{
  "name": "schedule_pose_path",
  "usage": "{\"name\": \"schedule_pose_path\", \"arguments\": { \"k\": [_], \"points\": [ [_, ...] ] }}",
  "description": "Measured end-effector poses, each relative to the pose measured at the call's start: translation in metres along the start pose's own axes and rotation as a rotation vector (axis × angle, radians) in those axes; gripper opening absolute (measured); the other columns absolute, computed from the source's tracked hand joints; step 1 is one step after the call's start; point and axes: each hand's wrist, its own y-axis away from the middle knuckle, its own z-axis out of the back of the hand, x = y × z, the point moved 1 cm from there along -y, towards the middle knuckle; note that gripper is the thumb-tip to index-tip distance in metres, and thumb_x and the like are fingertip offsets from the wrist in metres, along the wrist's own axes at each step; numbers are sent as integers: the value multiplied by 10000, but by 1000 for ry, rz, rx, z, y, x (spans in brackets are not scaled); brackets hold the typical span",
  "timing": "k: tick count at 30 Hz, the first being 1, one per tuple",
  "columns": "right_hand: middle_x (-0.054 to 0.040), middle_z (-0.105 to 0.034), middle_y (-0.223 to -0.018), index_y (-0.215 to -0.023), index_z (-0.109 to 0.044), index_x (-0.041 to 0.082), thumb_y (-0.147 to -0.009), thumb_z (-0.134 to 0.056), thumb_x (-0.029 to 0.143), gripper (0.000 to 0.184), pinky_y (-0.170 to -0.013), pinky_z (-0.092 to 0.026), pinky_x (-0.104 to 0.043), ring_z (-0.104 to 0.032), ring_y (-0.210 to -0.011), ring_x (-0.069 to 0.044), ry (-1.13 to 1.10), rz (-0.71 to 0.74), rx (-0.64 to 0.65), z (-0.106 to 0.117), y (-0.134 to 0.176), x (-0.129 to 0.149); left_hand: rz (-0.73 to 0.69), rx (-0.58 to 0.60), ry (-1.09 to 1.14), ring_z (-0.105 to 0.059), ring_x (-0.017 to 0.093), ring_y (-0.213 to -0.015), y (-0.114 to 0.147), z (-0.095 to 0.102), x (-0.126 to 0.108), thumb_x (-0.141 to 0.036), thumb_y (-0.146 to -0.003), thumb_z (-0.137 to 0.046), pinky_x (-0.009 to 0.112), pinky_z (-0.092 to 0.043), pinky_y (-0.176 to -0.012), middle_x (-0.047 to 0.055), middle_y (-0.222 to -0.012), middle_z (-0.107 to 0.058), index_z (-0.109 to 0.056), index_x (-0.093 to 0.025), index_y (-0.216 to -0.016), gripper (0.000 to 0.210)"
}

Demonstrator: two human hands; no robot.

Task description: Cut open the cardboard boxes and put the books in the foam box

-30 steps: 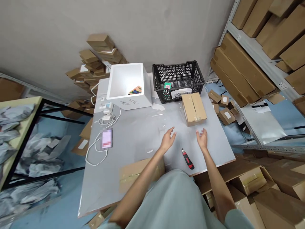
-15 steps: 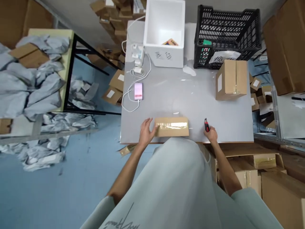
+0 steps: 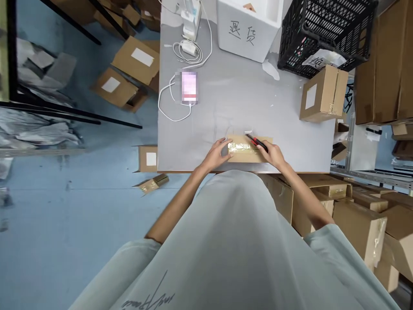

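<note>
A small cardboard box [image 3: 247, 156] sealed with shiny tape lies near the table's front edge. Around its left end is my left hand [image 3: 217, 155], fingertips at the far corner and thumb at the near one, steadying it. My right hand [image 3: 274, 155] is closed on a red and black utility knife [image 3: 259, 142]. The knife lies over the right half of the box, its tip pointing left and away from me. Whether the blade touches the box, I cannot tell.
A phone [image 3: 189, 87] on a white cable lies on the table [image 3: 232, 94] at left, near a power strip [image 3: 191, 21]. Farther back stand a white foam bin [image 3: 247, 36] and a black crate [image 3: 325, 38]. A taped carton [image 3: 324, 94] sits at right.
My right hand has brought the utility knife leftward from the bare table to above the box. My left hand has closed in around the box's left end. The view has shifted.
</note>
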Motion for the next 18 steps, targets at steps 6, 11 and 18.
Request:
{"name": "schedule_pose_path", "arguments": {
  "k": [6, 11, 18],
  "points": [
    [-138, -813, -1304, -1442, -667, 198, -1209, -393, 484, 460, -779, -451, -303, -779, -1056, -284, 446, 146, 334, -4, -12, 61, -62, 60, 199, -485, 312, -1581, 0, -4, 12, -498, -943, -775, 477, -409, -1327, 116, -1684, -534, -551, -283, -1638, 761],
    [-150, -805, -1311, -1447, -655, 183, -1221, -347, 482, 486, -767, -441, -320, -783, -1069, -296, 593, 148, 387, 1, -15, 80, -79, 56, 248, -442, 320, -1617, 1, -10, 19, -498, -937, -778, 493, -405, -1331, 112, -1696, -515, -556, -304, -1636, 759],
    [-184, -808, -1275, -1402, -661, 158, -1223, -328, 471, 491, -802, -455, -342, -786, -1114, -321, 690, 177, 445, 8, -16, 92, -110, 42, 256, -404, 334, -1648, 4, -18, 24, -516, -966, -754, 503, -409, -1330, 126, -1724, -473, -522, -306, -1672, 772]
  ]
}}
